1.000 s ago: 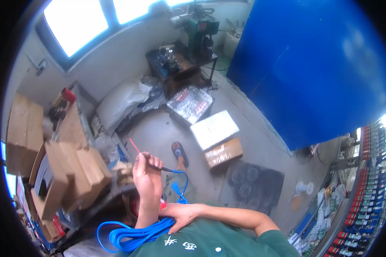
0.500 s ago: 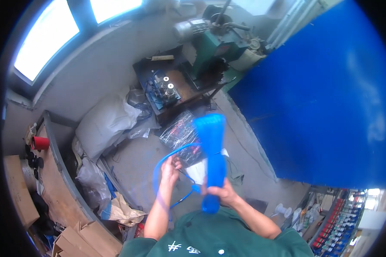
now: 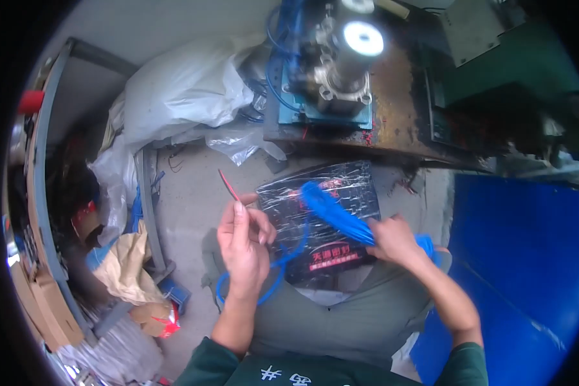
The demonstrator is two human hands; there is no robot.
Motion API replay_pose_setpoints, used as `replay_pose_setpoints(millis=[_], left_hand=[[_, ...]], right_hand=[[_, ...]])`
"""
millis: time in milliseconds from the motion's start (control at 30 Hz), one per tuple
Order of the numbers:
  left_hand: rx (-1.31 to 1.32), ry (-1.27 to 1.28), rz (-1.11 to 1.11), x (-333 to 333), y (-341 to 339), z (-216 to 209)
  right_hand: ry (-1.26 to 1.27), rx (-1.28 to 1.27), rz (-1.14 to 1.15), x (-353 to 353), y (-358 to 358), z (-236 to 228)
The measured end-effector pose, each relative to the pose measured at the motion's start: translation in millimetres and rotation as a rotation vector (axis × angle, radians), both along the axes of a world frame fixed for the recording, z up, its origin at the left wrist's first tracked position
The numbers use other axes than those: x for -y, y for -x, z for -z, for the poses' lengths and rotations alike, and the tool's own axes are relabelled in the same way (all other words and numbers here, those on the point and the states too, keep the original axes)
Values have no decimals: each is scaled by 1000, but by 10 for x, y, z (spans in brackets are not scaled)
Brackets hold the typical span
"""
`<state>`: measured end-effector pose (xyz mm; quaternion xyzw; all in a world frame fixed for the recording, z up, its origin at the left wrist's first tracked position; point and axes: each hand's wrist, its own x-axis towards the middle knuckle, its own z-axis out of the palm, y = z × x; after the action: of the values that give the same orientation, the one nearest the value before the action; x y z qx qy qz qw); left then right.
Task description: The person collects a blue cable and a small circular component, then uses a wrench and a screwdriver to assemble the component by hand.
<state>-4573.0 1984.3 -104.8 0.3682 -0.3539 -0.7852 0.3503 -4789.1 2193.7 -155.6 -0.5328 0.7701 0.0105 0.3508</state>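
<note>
My left hand (image 3: 243,241) pinches the end of a blue cable, where thin red and dark wires (image 3: 228,184) stick up past the thumb. From below this hand the blue cable (image 3: 283,260) curves in a loose loop over my lap and runs toward a coiled bundle of blue cable (image 3: 338,215). My right hand (image 3: 395,241) is wrapped round that bundle, which slants up to the left across a black wrapped package (image 3: 328,225) lying beyond my knees. Part of the bundle shows again behind my right wrist.
Just ahead stands a stained workbench (image 3: 399,122) carrying a metal fixture with round white tops (image 3: 363,38). White sacks (image 3: 180,96) lie at the far left. A grey-framed shelf (image 3: 55,161) runs along the left, with brown paper (image 3: 127,267) beside it. A blue panel (image 3: 521,257) is at the right.
The workbench and package appear much closer, and my knees have come into view. The blue bundle has swung from upright to a leftward slant. The red and dark wire end now shows above my left hand.
</note>
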Motion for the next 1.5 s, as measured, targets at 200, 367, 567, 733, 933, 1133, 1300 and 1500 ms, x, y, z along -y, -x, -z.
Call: replay_pose_setpoints(millis=[200,367,567,733,933,1133,1300,1500], left_hand=[[-100,-3,230,-611,649,228],[-127,16,163,-918,1019,444],[-78,47,62,-649,1077,674],[-103,60,115,-343,1085,618],[-111,-92,203,-124,1228,663],[-157,-194,230,-13,1261,752],[-221,-275,263,20,1254,907],[-145,-142,146,12,1357,736]], right_hand=[[378,-247,-426,36,-58,1880],[318,-422,-371,-103,-337,1888],[328,-434,-336,-333,-394,1797],[456,-538,-357,-439,-454,1820],[271,-446,-294,-335,-375,1746],[244,-423,-307,-359,-380,1715],[252,-410,-290,-362,-378,1679],[288,-422,-296,-359,-361,1735]])
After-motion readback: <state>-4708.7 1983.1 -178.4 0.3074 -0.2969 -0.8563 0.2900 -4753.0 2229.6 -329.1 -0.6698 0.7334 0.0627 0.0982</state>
